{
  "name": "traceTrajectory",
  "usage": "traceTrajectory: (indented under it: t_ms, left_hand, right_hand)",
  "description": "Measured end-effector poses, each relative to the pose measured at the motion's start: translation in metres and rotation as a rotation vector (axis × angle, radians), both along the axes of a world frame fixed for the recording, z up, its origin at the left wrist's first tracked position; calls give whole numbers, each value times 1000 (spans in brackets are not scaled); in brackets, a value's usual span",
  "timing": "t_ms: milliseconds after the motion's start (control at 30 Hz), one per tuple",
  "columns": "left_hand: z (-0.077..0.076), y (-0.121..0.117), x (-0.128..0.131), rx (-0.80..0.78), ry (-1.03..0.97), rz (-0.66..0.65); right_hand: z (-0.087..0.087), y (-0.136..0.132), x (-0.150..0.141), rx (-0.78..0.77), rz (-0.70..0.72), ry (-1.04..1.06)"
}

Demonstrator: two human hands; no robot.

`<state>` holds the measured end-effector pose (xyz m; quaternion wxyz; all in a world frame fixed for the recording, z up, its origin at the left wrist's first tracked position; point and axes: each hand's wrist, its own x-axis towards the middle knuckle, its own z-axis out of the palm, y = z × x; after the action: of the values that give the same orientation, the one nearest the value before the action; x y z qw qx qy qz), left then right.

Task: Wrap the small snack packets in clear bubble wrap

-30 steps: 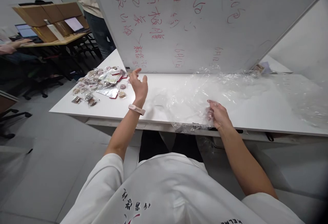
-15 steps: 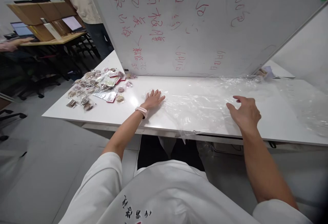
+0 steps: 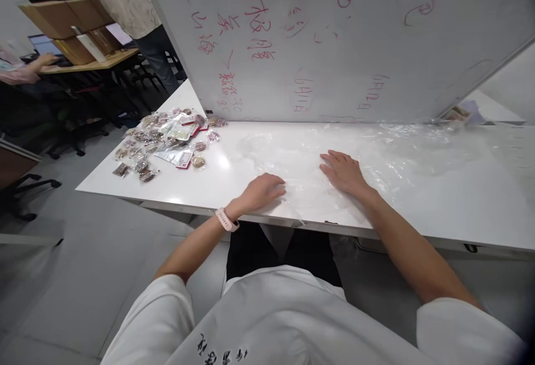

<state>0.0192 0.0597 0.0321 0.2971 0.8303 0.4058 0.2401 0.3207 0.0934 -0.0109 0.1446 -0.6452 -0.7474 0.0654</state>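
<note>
Clear, crinkled plastic film (image 3: 288, 143) lies spread over the white tabletop in front of me. Close to the table's front edge, my left hand (image 3: 261, 192) is over the film's lower left part, fingers bent loosely and pointing right, with a pink wristband behind it. Farther in and to the right, my right hand (image 3: 343, 173) rests palm down on the film with its fingers apart. Neither hand visibly grips anything. The film's exact edges are hard to make out against the white surface.
Left on the table (image 3: 104, 181) is a pile of small wrapped packets (image 3: 144, 136) with several flat pouches (image 3: 183, 131). A whiteboard (image 3: 271, 86) with red writing stands along the back. More clear plastic (image 3: 434, 142) lies at right. Beyond, a person (image 3: 121, 3) stands near a desk with cardboard boxes (image 3: 54, 19).
My right hand has moved left and come down flat on the film. My left hand has slid toward me and slightly right, its fingers now more bent.
</note>
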Motion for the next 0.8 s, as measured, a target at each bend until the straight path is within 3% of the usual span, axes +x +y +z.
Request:
traceTrajectory:
  t_ms: [167, 233, 300, 367, 467, 533, 600, 700, 800]
  left_hand:
    - [9, 45, -85, 101, -55, 473]
    - [7, 66, -117, 178, 55, 752]
    - [-3, 75, -137, 127, 198, 911]
    - [-17, 73, -143, 74, 257, 893]
    - [-33, 61, -135, 133, 196, 636]
    - [-34, 62, -129, 192, 141, 516]
    - [-27, 76, -130, 236, 108, 541]
    - [-14, 115, -147, 300, 105, 706]
    - [-10, 148, -168, 211, 260, 817]
  right_hand:
    - [-9, -1, 13, 41, -63, 17]
    - [-11, -2, 13, 53, -64, 21]
    - [-13, -2, 13, 78, -64, 31]
    - [-16, -2, 13, 103, -59, 47]
    - [-20, -1, 15, 122, -53, 65]
    - [-20, -1, 16, 122, -55, 69]
    - [-19, -1, 16, 117, -63, 75]
    - [-17, -1, 15, 116, -71, 96]
    - [-16, -1, 14, 124, -73, 119]
